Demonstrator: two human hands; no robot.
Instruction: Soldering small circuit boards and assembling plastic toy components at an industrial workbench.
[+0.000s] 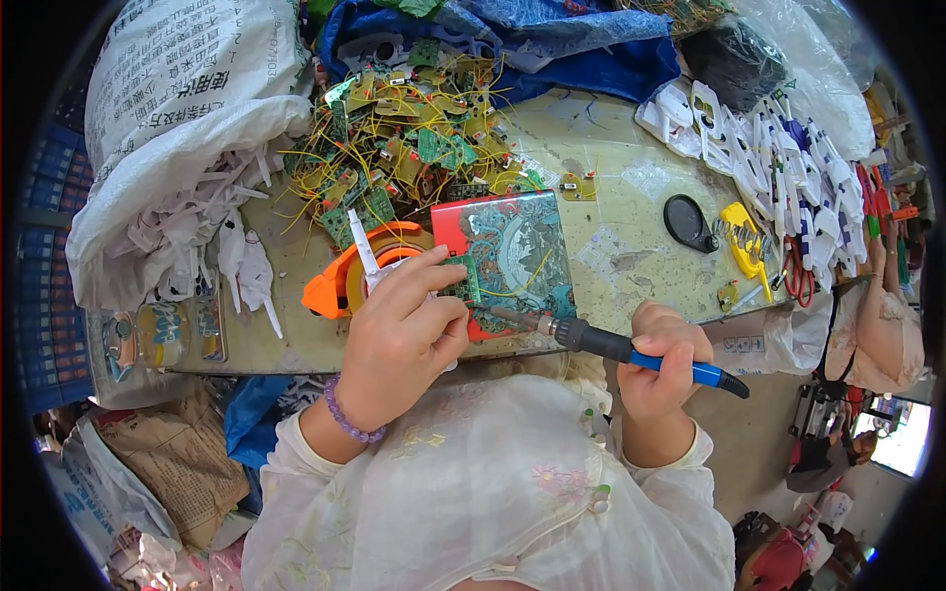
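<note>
While the left hand (399, 340) pinches a small green circuit board (461, 281) over the red tin (507, 258), the right hand (662, 360) is fisted round the soldering iron (611, 345), tip at the board. Board's light, stiff, prob. fragile w/ thin wires; best held by edges. Board pile (414, 138) behind.

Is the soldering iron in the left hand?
No, the soldering iron is gripped by the right hand, while the left hand pinches a small green circuit board.
</note>
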